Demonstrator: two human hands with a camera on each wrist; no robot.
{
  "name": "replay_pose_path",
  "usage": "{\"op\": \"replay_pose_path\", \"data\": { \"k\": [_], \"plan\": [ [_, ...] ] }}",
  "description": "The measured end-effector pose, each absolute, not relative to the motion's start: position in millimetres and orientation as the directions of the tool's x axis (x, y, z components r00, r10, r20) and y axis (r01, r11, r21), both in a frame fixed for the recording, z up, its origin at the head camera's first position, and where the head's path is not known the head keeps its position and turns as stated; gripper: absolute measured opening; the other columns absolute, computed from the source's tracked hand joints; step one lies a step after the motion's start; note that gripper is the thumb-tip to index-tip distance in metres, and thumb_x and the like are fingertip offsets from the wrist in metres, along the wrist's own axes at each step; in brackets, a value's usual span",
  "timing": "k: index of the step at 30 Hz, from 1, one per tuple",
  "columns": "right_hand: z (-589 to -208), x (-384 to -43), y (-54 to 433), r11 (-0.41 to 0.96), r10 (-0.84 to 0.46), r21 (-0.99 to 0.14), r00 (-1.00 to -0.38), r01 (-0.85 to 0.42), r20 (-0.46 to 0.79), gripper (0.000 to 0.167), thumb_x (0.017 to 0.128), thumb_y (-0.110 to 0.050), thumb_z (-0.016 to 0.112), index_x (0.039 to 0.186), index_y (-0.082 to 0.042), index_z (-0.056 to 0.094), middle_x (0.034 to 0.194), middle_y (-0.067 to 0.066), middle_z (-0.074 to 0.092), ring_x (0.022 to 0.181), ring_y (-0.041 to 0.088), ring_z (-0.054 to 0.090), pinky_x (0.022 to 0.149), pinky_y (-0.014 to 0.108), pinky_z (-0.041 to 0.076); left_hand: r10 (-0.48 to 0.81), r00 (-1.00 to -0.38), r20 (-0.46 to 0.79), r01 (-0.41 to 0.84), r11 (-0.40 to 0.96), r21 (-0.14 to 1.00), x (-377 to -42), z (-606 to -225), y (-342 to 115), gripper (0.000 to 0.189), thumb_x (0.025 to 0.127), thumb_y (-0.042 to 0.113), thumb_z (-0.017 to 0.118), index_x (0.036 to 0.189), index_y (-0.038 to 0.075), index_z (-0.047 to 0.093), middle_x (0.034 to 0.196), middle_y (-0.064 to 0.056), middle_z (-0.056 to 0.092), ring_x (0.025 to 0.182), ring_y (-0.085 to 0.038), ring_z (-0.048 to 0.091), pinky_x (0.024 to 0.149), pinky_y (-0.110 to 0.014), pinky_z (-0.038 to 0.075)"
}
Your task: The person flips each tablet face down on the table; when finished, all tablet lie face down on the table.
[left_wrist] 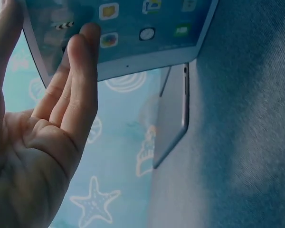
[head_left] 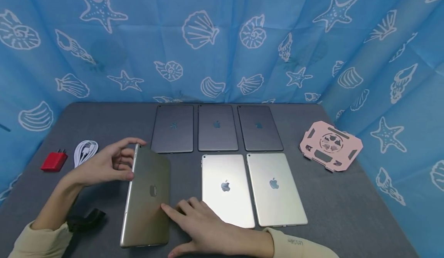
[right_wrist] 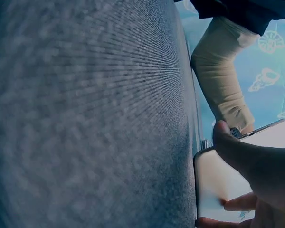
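Observation:
My left hand [head_left: 110, 162] grips the left edge of a gold tablet [head_left: 147, 211] near its top, thumb on one side and fingers on the other. The tablet is tilted, with its left edge raised and its right edge low at the table. Its back, with a logo, faces the head camera; in the left wrist view its lit screen [left_wrist: 128, 52] shows app icons. My right hand [head_left: 211, 227] reaches in from the right, index fingertip touching the tablet's back near the right edge. Beside that hand lie a silver tablet [head_left: 227, 173] and a pale gold tablet [head_left: 277, 204], backs up.
Dark grey tablets [head_left: 217, 129] lie in a row at the back of the grey table [head_left: 354, 211]. At the right sits a pink stand [head_left: 315, 138]. A red charger [head_left: 54, 161] and a coiled white cable [head_left: 83, 150] lie left. Blue curtains [head_left: 149, 38] hang behind.

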State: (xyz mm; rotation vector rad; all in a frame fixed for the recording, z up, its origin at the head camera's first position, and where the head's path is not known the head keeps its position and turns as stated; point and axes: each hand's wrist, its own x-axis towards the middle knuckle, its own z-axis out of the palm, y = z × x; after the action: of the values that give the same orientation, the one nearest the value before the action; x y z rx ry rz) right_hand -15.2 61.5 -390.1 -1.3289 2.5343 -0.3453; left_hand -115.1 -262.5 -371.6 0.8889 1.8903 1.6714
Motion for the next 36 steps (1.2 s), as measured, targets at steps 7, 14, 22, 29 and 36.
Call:
{"op": "replay_pose_path", "data": {
  "k": [7,14,22,29,36],
  "plan": [
    [-393,-12,61,0.562,-0.824,-0.23,-0.562,-0.794,-0.072,0.101,0.083,-0.073,0.066,0.162,-0.022,0.03,0.137,0.001,0.058,0.117,0.013,0.053,0.092,0.024,0.049,0.714,-0.7,0.025,0.062,0.025,0.998,-114,-376,-271,0.076,0.09,-0.018,0.061,0.153,0.014,0.032,0.117,-0.004,0.074,0.099,-0.02,0.077,0.078,-0.039,0.063],
    [-397,-11,59,0.582,-0.81,-0.187,-0.585,-0.791,-0.043,0.101,0.082,-0.074,0.066,0.162,-0.024,0.032,0.137,0.003,0.057,0.118,0.015,0.055,0.092,0.026,0.051,0.724,-0.689,0.016,0.021,-0.002,1.0,-115,-380,-274,0.076,0.09,-0.018,0.059,0.154,0.012,0.03,0.12,-0.004,0.074,0.102,-0.022,0.077,0.08,-0.04,0.063],
    [-396,-8,56,0.604,-0.795,-0.169,-0.605,-0.779,-0.05,0.1,0.083,-0.073,0.067,0.162,-0.023,0.032,0.136,0.003,0.057,0.114,0.014,0.054,0.087,0.024,0.051,0.763,-0.646,0.015,-0.008,-0.026,1.0,-117,-393,-276,0.078,0.091,-0.016,0.061,0.156,0.013,0.029,0.123,-0.004,0.072,0.105,-0.022,0.076,0.081,-0.041,0.062],
    [-396,-6,57,0.635,-0.77,-0.156,-0.637,-0.756,-0.047,0.089,0.083,-0.068,0.072,0.156,-0.026,0.043,0.125,0.004,0.058,0.098,0.011,0.051,0.074,0.019,0.045,0.757,-0.652,-0.046,0.029,0.085,0.996,-118,-411,-275,0.081,0.089,-0.01,0.07,0.156,0.0,0.025,0.102,0.002,0.07,0.086,-0.009,0.072,0.075,-0.034,0.062],
    [-397,-8,62,0.694,-0.72,-0.061,-0.692,-0.717,-0.059,0.088,0.078,-0.083,0.061,0.153,-0.04,0.045,0.115,0.002,0.056,0.092,0.011,0.043,0.076,0.022,0.04,0.734,-0.671,-0.104,0.093,0.223,0.97,-123,-418,-270,0.092,0.085,-0.001,0.078,0.154,-0.012,0.018,0.083,-0.009,0.052,0.068,-0.003,0.054,0.062,-0.027,0.052]
  ]
}}
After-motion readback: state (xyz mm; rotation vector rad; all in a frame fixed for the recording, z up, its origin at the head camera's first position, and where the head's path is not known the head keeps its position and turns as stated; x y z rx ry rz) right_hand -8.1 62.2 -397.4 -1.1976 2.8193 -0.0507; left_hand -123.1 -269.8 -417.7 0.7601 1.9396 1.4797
